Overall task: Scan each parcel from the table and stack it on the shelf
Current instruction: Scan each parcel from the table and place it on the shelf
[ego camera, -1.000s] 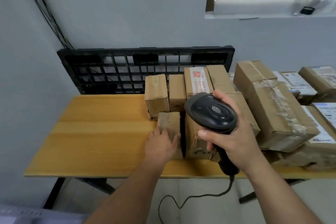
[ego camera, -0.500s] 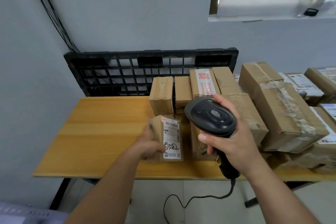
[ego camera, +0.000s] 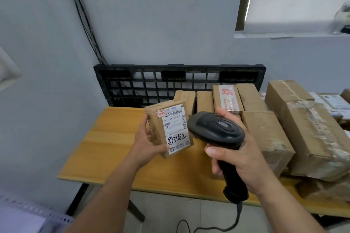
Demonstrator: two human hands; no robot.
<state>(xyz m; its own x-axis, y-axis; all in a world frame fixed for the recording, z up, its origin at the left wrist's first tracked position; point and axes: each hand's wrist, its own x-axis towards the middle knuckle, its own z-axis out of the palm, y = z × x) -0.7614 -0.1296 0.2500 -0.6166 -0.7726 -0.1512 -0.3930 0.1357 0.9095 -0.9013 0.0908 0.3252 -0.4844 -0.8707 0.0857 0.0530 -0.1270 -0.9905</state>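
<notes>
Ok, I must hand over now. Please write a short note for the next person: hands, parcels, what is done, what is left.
Left hand holds a small parcel above the table, label facing the person.
Right hand grips the scanner, its head beside the label.
Done: parcel picked up; whether it has scanned does not show.
Left: scan it, put it on the shelf (not clearly in view), then the other parcels on the table.

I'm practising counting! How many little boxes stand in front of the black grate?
4 boxes, side by side at the table's back: one behind the held parcel, a plain one, a red-taped one, another plain one. Others may be hidden.
</notes>
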